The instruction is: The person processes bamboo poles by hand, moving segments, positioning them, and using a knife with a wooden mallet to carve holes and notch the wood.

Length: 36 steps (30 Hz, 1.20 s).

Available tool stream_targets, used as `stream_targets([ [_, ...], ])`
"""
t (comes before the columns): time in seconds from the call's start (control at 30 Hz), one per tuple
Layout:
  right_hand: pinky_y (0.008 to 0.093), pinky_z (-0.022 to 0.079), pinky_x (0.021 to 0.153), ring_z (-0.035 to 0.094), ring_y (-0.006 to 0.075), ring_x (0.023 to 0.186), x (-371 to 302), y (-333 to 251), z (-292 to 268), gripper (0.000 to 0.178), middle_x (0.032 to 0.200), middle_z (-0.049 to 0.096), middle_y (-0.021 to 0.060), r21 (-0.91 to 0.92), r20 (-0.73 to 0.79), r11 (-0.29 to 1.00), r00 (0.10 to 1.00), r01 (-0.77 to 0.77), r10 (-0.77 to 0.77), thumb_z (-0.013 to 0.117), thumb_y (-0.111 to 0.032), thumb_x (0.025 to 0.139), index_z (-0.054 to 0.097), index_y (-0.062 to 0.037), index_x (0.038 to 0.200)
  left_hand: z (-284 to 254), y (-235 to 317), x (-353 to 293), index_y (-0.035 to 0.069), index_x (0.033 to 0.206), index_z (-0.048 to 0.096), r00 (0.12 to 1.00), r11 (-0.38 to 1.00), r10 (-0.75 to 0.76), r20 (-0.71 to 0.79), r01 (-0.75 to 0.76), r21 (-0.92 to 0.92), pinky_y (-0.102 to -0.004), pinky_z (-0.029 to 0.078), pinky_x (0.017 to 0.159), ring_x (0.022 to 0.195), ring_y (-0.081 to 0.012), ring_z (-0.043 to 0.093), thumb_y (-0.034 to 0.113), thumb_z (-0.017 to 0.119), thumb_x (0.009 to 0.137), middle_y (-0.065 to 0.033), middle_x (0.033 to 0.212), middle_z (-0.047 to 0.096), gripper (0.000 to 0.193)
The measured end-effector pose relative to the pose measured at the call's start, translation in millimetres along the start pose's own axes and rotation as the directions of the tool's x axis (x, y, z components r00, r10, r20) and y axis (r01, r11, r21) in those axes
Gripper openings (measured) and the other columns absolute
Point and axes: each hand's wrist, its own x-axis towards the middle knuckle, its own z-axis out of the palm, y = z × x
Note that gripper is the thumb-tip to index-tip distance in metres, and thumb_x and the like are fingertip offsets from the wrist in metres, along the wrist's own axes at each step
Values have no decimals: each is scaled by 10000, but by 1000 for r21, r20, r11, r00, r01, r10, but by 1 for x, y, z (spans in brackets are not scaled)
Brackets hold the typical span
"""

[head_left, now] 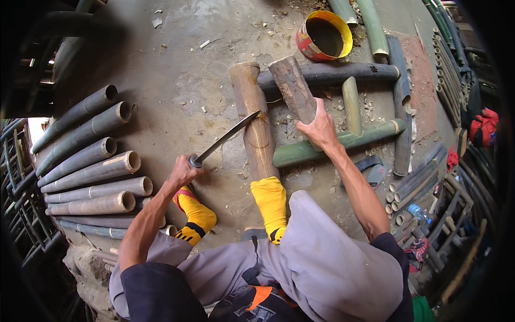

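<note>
My left hand [185,172] is closed round the handle of a long knife [225,137], whose dark blade slants up and right. The blade's tip lies against a brown bamboo pole [256,129] that runs away from me over the floor. A yellow-socked foot [270,204] presses on the pole's near end. In my right hand [321,129] is a rough wooden block [292,86], gripped at its near end and tilted up to the left. It is held just right of the pole, above a dark bamboo piece [332,73].
Several cut bamboo poles [91,172] lie stacked at the left. Right of the brown pole, a green bamboo piece [338,144] and a short upright-lying piece [352,105] form a frame. A red and yellow bucket [343,31] with dark contents stands at the back. A sandal [375,173] lies at the right.
</note>
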Motion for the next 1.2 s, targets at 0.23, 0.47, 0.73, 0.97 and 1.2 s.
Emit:
stream_targets([
  [0.23, 423, 478, 893, 621, 390, 999, -24, 20, -10, 777, 1060, 626, 267, -24, -126, 997, 989, 69, -72, 773, -254, 644, 401, 35, 1262, -57, 60, -9, 90, 876, 554, 835, 794, 474, -278, -269, 546, -398, 457, 747, 785, -275, 575, 128, 711, 688, -87, 784, 552, 248],
  [0.47, 388, 473, 894, 626, 315, 987, -63, 18, -20, 761, 1069, 633, 218, 89, -79, 996, 997, 19, -12, 789, -235, 649, 433, 43, 1261, -29, 33, -28, 96, 907, 495, 921, 721, 388, 23, -319, 615, -398, 473, 649, 757, -269, 605, 145, 672, 728, -81, 759, 559, 256],
  [0.73, 401, 531, 777, 656, 331, 878, -91, 15, -32, 823, 1023, 624, 209, -136, 158, 766, 777, 628, -609, 821, -298, 627, 428, 17, 1278, -39, 34, -9, 96, 910, 480, 946, 743, 314, 85, -301, 598, -420, 474, 650, 778, -307, 619, 96, 635, 734, -103, 769, 581, 235],
  [0.97, 410, 529, 677, 640, 315, 830, -33, 3, -29, 929, 943, 615, 164, -364, 676, 283, 461, 887, -576, 818, -430, 574, 420, -37, 1315, -48, 41, 8, 63, 863, 470, 953, 790, 254, 165, -303, 532, -472, 472, 633, 726, -391, 595, 76, 628, 732, -158, 758, 588, 206],
  [1.2, 313, 481, 575, 558, 188, 655, -63, -28, -10, 478, 785, 545, 60, 144, 492, -82, -143, 986, -859, 611, -223, 766, 559, -102, 1226, -45, 34, 7, 74, 898, 468, 957, 771, 238, 165, -290, 566, -465, 484, 653, 748, -373, 612, 66, 604, 735, -148, 784, 602, 213],
])
